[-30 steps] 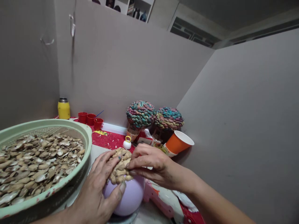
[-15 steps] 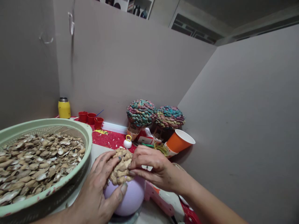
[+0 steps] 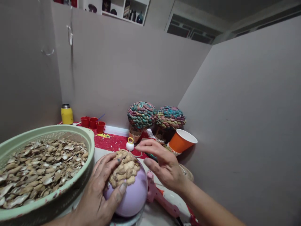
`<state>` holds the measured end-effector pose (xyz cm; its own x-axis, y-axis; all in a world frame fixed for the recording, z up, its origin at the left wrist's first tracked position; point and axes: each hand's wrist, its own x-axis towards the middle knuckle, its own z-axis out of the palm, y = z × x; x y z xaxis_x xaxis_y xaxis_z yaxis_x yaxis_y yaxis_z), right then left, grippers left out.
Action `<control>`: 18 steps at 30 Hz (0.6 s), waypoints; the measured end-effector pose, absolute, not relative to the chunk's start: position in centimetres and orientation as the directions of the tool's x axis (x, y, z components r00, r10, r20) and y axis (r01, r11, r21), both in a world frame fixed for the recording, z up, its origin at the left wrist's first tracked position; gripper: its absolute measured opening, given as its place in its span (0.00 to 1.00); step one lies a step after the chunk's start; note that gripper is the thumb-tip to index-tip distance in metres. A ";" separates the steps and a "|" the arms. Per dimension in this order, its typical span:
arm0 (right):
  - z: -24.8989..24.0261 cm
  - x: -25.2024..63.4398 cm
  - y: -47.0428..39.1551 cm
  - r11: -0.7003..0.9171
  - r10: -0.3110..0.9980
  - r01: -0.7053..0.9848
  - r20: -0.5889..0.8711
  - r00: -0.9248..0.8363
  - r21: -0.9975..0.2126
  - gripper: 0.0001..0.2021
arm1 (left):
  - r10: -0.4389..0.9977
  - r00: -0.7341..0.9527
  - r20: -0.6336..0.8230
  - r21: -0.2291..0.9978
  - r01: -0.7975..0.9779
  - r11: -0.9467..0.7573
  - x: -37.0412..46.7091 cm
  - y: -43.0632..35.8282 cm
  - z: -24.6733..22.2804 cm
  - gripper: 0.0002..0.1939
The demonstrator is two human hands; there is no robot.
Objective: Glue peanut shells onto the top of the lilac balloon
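A smooth, shiny purple ball (image 3: 135,201) sits low in the middle on a round base, its top covered with peanut shell halves (image 3: 127,168) packed side by side. My left hand (image 3: 100,185) grips the ball from the left, fingers on the shells and thumb across the front. Off to the right of the ball, my right hand (image 3: 166,164) hovers with thumb and fingers apart and nothing visible between them. Beneath that hand lies a pink glue gun (image 3: 162,197), close to the ball.
A green colander (image 3: 91,142) full of loose peanut shells fills the left. Further back stand a yellow bottle (image 3: 67,114), red cups (image 3: 93,123), a small white pot (image 3: 129,145), two colourful shell-covered balloon models (image 3: 141,115) and an orange paper cup (image 3: 180,142). Grey partitions (image 3: 113,69) enclose the table.
My right hand has let go of the shells, opened and lifted away to the right, uncovering the shell patch. My left hand stays on the ball. The view has tilted slightly upward.
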<state>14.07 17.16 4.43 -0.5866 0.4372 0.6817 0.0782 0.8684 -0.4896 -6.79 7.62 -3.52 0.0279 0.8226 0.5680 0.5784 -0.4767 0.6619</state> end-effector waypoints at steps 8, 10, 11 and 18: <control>0.7 12.4 17.1 0.605 0.649 0.156 0.371 -0.664 -0.781 0.30 | 0.803 -0.031 0.595 0.706 0.499 -0.503 -6.8 6.9 -3.0 0.24; 0.4 11.9 16.9 0.599 0.646 0.122 0.387 -0.658 -0.792 0.30 | 0.831 -0.057 0.553 0.749 0.472 -0.465 -6.8 6.7 -2.8 0.24; 0.3 11.8 16.8 0.597 0.650 0.112 0.397 -0.648 -0.794 0.29 | 0.843 -0.056 0.535 0.759 0.469 -0.451 -6.8 6.6 -2.7 0.24; -0.3 11.1 16.3 0.627 0.660 0.112 0.449 -0.603 -0.771 0.26 | 0.931 -0.051 0.362 0.820 0.493 -0.292 -7.8 6.5 -2.1 0.26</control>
